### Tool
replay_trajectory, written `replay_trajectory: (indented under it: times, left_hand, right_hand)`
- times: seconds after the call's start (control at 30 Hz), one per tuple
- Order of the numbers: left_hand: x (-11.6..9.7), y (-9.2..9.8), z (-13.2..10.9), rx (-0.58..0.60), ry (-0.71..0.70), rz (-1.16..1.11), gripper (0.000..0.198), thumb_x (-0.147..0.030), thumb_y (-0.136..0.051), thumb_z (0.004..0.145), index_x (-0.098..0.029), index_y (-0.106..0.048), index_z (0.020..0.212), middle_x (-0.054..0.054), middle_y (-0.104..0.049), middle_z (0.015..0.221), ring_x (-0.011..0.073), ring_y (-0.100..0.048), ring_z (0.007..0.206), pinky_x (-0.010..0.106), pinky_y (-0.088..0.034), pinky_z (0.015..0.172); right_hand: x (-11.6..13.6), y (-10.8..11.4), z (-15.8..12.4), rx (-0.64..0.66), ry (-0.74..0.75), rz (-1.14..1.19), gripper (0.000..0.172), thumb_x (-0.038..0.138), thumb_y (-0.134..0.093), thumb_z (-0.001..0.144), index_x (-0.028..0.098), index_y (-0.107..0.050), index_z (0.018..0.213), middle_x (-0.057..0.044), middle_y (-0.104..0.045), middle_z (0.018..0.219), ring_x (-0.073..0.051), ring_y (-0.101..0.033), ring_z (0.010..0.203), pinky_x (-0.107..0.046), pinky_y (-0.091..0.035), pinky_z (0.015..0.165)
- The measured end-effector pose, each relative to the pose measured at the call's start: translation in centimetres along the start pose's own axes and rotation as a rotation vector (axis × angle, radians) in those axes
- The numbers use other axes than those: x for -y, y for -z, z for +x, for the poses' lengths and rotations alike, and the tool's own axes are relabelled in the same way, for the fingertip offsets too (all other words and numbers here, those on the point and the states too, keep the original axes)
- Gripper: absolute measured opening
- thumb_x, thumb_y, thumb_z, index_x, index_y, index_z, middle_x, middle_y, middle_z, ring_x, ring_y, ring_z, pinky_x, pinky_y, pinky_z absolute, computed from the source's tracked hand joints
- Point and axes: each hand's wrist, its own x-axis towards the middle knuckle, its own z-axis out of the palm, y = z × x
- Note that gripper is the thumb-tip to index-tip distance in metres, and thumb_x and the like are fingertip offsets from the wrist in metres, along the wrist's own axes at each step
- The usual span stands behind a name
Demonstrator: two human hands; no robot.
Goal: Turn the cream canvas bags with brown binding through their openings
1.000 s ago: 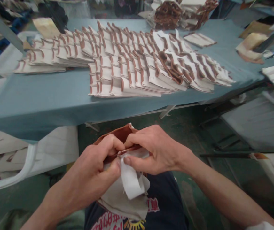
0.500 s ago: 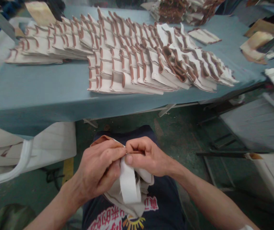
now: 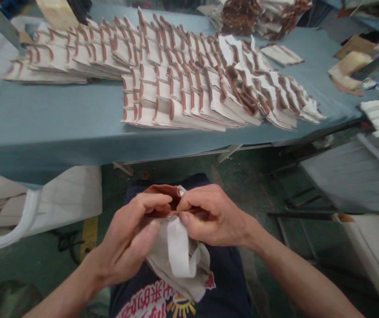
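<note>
A pale fabric piece [image 3: 166, 251] with a brown inner side hangs over my lap, its brown edge facing up. A white strip [image 3: 178, 249] loops down from that edge. My right hand [image 3: 209, 214] pinches the edge beside the top of the strip, thumb below and fingers curled above. To its left, my left hand [image 3: 134, 236] has thumb and index finger apart around the brown opening; its other fingers are hidden, and whether it still grips the cloth is unclear.
Rows of folded pale pieces with brown edges [image 3: 189, 95] cover much of the blue-covered table [image 3: 59, 119] ahead. A white curved rail [image 3: 32, 216] and bin stand at left. Grey panels [image 3: 348, 168] and a white box [image 3: 371, 251] are at right.
My left thumb and index finger have spread apart and moved slightly left. The brown opening now shows between my hands. My right hand keeps its pinch.
</note>
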Motion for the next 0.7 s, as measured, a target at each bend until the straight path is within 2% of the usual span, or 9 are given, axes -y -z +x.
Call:
replay_trajectory:
  times: [0.07, 0.13, 0.2, 0.33, 0.43, 0.5, 0.57, 0.63, 0.7]
  left_hand:
    - [-1.0, 1.2, 0.9, 0.152, 0.174, -0.084, 0.031, -0.023, -0.043, 0.11, -0.023, -0.074, 0.113, 0.003, -0.081, 0.1, 0.0174, -0.074, 0.081, 0.023, -0.058, 0.072]
    - [-1.8, 2.2, 2.3, 0.315, 0.237, -0.14, 0.04, -0.032, -0.041, 0.112, -0.022, -0.074, 0.092, 0.001, -0.075, 0.081, 0.0161, -0.066, 0.07, 0.023, -0.053, 0.065]
    - [-2.3, 2.9, 3.7, 0.432, 0.249, -0.158, 0.042, -0.038, -0.047, 0.11, -0.021, -0.068, 0.078, -0.002, -0.066, 0.069, 0.0149, -0.057, 0.062, 0.023, -0.046, 0.058]
    - [-2.7, 3.0, 5.3, 0.538, 0.29, -0.254, 0.035, -0.037, -0.066, 0.099, -0.022, -0.058, 0.068, -0.006, -0.054, 0.063, 0.0126, -0.046, 0.058, 0.023, -0.035, 0.052]
    - [-2.9, 2.3, 4.8, 0.646, 0.332, -0.325, 0.034, -0.033, -0.065, 0.095, -0.022, -0.051, 0.066, -0.007, -0.045, 0.062, 0.0119, -0.04, 0.057, 0.023, -0.031, 0.05]
    - [-3.0, 1.9, 3.8, 0.644, 0.276, -0.243, 0.033, -0.025, -0.059, 0.093, -0.023, -0.041, 0.065, -0.008, -0.04, 0.06, 0.0108, -0.036, 0.054, 0.025, -0.027, 0.049]
    - [-3.0, 1.7, 2.4, 0.542, 0.149, -0.098, 0.032, -0.017, -0.053, 0.091, -0.022, -0.034, 0.066, -0.008, -0.036, 0.058, 0.0102, -0.033, 0.051, 0.028, -0.024, 0.049]
    - [-2.8, 1.9, 1.0, 0.452, 0.022, 0.004, 0.032, -0.012, -0.052, 0.091, -0.023, -0.033, 0.068, -0.008, -0.037, 0.057, 0.0106, -0.035, 0.05, 0.031, -0.025, 0.051]
    - [-2.3, 2.3, -0.4, 0.393, -0.026, 0.037, 0.032, -0.012, -0.054, 0.093, -0.023, -0.036, 0.068, -0.007, -0.042, 0.056, 0.011, -0.041, 0.049, 0.031, -0.028, 0.051]
  right_hand:
    - [0.2, 0.8, -0.1, 0.003, 0.142, -0.18, 0.018, 0.014, -0.056, 0.088, 0.022, -0.058, 0.071, 0.004, -0.057, 0.063, -0.011, -0.047, 0.056, -0.027, -0.034, 0.059]
    - [0.4, 1.4, -0.1, 0.031, 0.209, -0.283, 0.021, 0.015, -0.055, 0.094, 0.023, -0.061, 0.075, 0.003, -0.062, 0.065, -0.012, -0.052, 0.059, -0.028, -0.037, 0.061]
    - [0.7, 1.7, -0.3, 0.057, 0.243, -0.353, 0.023, 0.018, -0.056, 0.1, 0.023, -0.064, 0.079, 0.002, -0.066, 0.067, -0.014, -0.056, 0.062, -0.03, -0.039, 0.063]
    - [2.0, 1.9, -0.9, 0.092, 0.27, -0.442, 0.026, 0.023, -0.056, 0.107, 0.023, -0.066, 0.083, 0.0, -0.07, 0.07, -0.016, -0.057, 0.064, -0.033, -0.038, 0.063]
    - [2.8, 1.8, -1.6, 0.145, 0.286, -0.455, 0.029, 0.023, -0.054, 0.108, 0.024, -0.064, 0.081, -0.001, -0.072, 0.071, -0.017, -0.055, 0.063, -0.035, -0.04, 0.064]
    - [2.5, 2.0, -2.0, 0.167, 0.278, -0.452, 0.025, 0.024, -0.056, 0.105, 0.024, -0.064, 0.081, -0.001, -0.071, 0.07, -0.018, -0.055, 0.064, -0.035, -0.04, 0.065]
    - [1.4, 2.5, -2.2, 0.166, 0.251, -0.439, 0.019, 0.03, -0.063, 0.101, 0.022, -0.066, 0.084, -0.001, -0.072, 0.071, -0.019, -0.058, 0.067, -0.035, -0.041, 0.068]
    - [-0.3, 3.2, -2.2, 0.149, 0.222, -0.401, 0.021, 0.039, -0.07, 0.099, 0.021, -0.068, 0.087, -0.002, -0.075, 0.076, -0.02, -0.064, 0.072, -0.035, -0.043, 0.073]
    - [-1.8, 4.0, -2.1, 0.132, 0.207, -0.362, 0.028, 0.046, -0.075, 0.099, 0.021, -0.069, 0.089, -0.004, -0.078, 0.084, -0.02, -0.068, 0.08, -0.034, -0.045, 0.079]
